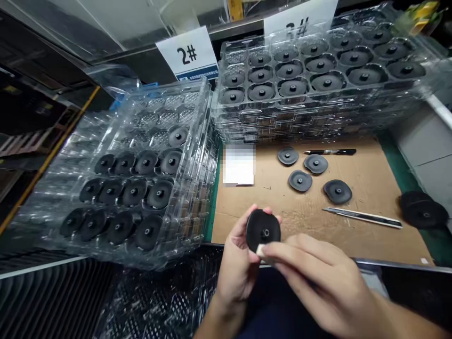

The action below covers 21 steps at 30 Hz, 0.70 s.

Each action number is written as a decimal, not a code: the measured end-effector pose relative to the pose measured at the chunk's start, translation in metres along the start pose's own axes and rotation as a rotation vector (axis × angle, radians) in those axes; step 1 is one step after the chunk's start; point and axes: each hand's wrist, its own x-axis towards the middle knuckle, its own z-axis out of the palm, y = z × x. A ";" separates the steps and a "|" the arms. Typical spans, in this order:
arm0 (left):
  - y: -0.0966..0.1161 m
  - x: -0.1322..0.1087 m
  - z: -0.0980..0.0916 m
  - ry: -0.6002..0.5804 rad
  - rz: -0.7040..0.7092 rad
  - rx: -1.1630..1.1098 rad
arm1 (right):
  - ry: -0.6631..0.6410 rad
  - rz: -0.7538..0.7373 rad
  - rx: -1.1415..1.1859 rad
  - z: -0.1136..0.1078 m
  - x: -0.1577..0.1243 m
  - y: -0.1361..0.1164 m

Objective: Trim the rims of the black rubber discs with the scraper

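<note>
My left hand [238,252] grips a round black disc [259,226] by its edge, with the small central hub facing up toward me. Between the fingertips of my right hand [318,268] is a small white block [260,250], pressed against the near edge of that disc. Whether the block is an eraser or something else I cannot make out. Beyond my hands, several similar dark discs [338,191] lie loose on a cardboard sheet [282,221]. A utility knife [363,217] rests to the right of my hands, and a black pen [330,152] lies farther back.
To the left stands a stack of clear plastic trays [190,179], its top one partly filled with discs. Another tray stack [300,115] with discs runs along the back. Two dark discs [423,212] overlap at the right edge. A white paper pad [238,165] lies on the cardboard.
</note>
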 end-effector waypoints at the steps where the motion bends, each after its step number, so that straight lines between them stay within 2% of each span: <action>1: -0.001 0.000 0.001 -0.005 0.004 -0.005 | -0.030 0.026 0.016 -0.002 -0.001 -0.001; 3: -0.003 -0.001 0.005 -0.019 -0.015 0.002 | 0.000 0.047 -0.001 -0.006 0.000 -0.001; 6: -0.003 -0.003 0.012 -0.069 -0.062 0.007 | 0.128 -0.059 -0.073 -0.012 -0.001 0.002; 8: -0.002 -0.003 0.014 -0.091 -0.074 0.002 | 0.064 -0.103 -0.059 -0.017 -0.009 0.004; 10: -0.001 -0.003 0.014 -0.087 -0.083 -0.005 | -0.043 -0.026 -0.062 -0.025 -0.022 0.005; 13: -0.003 -0.002 0.015 -0.070 -0.105 -0.020 | 0.030 0.117 -0.261 -0.035 -0.032 0.008; 15: -0.005 -0.002 0.019 -0.074 -0.150 -0.047 | 0.118 0.020 -0.390 -0.039 -0.027 0.010; 18: -0.007 -0.003 0.023 -0.106 -0.264 -0.040 | 0.103 -0.238 -0.282 -0.040 -0.011 0.017; 19: -0.008 -0.004 0.023 -0.106 -0.291 -0.028 | 0.063 -0.242 -0.229 -0.040 -0.007 0.019; 21: -0.009 -0.005 0.023 -0.085 -0.310 -0.013 | 0.001 -0.115 -0.230 -0.040 -0.003 0.020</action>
